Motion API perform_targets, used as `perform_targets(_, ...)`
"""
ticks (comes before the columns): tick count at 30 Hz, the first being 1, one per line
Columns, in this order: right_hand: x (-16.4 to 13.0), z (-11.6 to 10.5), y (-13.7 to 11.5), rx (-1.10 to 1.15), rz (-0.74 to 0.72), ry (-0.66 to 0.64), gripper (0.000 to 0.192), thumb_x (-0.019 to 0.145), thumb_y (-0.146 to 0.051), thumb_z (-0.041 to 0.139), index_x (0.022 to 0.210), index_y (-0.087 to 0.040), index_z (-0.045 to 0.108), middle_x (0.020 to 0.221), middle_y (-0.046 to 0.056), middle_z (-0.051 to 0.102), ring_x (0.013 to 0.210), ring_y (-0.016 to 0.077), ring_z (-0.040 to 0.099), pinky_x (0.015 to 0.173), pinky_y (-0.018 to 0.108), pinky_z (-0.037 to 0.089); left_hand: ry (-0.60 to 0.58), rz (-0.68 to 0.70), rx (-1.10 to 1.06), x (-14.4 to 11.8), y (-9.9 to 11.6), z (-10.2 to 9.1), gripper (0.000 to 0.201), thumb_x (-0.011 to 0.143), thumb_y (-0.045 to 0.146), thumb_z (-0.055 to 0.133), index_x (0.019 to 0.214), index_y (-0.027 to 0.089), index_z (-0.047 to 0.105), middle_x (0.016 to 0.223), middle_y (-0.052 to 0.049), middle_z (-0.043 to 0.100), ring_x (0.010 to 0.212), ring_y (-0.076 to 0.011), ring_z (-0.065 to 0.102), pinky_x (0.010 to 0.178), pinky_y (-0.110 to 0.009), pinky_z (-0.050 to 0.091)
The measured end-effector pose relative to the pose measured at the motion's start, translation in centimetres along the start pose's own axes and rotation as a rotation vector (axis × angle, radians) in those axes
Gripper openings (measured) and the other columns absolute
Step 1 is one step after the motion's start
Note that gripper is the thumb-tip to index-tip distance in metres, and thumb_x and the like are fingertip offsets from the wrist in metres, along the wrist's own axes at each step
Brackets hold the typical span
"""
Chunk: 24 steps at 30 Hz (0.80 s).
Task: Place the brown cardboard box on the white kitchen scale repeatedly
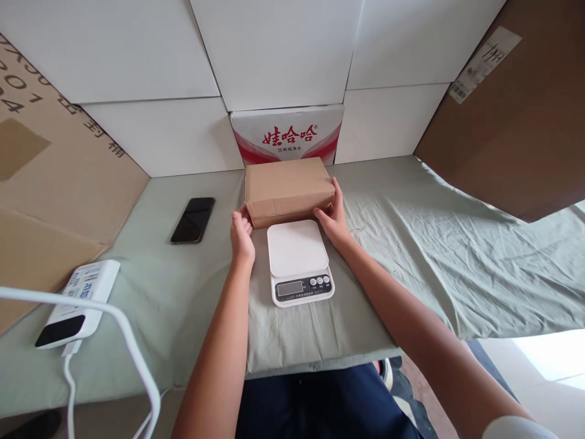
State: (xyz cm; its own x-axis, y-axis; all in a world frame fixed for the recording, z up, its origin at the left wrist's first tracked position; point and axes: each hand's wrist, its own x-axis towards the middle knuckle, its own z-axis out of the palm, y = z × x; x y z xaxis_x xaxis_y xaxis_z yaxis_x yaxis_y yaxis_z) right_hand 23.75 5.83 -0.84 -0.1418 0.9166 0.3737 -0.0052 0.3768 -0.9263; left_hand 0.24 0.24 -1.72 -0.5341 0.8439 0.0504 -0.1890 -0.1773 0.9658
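A closed brown cardboard box [287, 189] stands on the cloth-covered table, just behind a white kitchen scale [298, 250]. My left hand [242, 235] is at the box's near left corner, its fingers curled against the side. On the opposite end, my right hand [334, 216] grips the near right corner, with the thumb on the front and a finger along the side. Between my forearms lies the scale, its plate bare and its display showing no readable figures. The box's underside is hidden from me.
A dark phone [193, 220] lies left of the box. Farther left, a white power bank [80, 302] has a white cable [123, 326] plugged in. Large cartons [55, 140] [507, 122] flank the table. A red-and-white printed carton [287, 135] stands behind, among white panels.
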Motion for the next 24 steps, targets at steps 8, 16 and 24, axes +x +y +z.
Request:
perform_targets(8, -0.01, -0.01, -0.1, -0.018, 0.024, 0.021, 0.104, 0.086, -0.052, 0.076, 0.169, -0.039, 0.015, 0.17, 0.006, 0.036, 0.129, 0.0316, 0.061, 0.113, 0.054, 0.055, -0.019, 0.019, -0.01, -0.27, 0.42, -0.01, 0.086, 0.091, 0.087, 0.042, 0.136, 0.021, 0.071, 0.152, -0.019, 0.063, 0.148, -0.0298, 0.054, 0.122, -0.041, 0.041)
perform_targets(16, 0.05, -0.11, 0.2, -0.048, 0.003, 0.015, 0.106, 0.086, -0.054, 0.076, 0.17, -0.037, 0.012, 0.172, 0.006, 0.034, 0.133, 0.032, 0.059, 0.113, 0.051, 0.055, -0.011, 0.03, -0.003, 0.15, -0.09, -0.22, 0.08, 0.093, 0.083, 0.044, 0.133, 0.018, 0.07, 0.148, -0.019, 0.066, 0.144, -0.0298, 0.059, 0.118, -0.04, 0.047)
perform_targets(24, -0.03, -0.33, -0.03, -0.105, -0.023, -0.021, 0.107, 0.089, -0.057, 0.072, 0.172, -0.037, 0.006, 0.174, 0.003, 0.034, 0.146, 0.0329, 0.052, 0.125, 0.052, 0.047, -0.066, 0.084, 0.07, 0.06, 0.07, -0.77, 0.043, 0.088, 0.043, 0.074, 0.126, 0.023, 0.07, 0.14, -0.011, 0.072, 0.139, -0.0275, 0.063, 0.119, -0.04, 0.047)
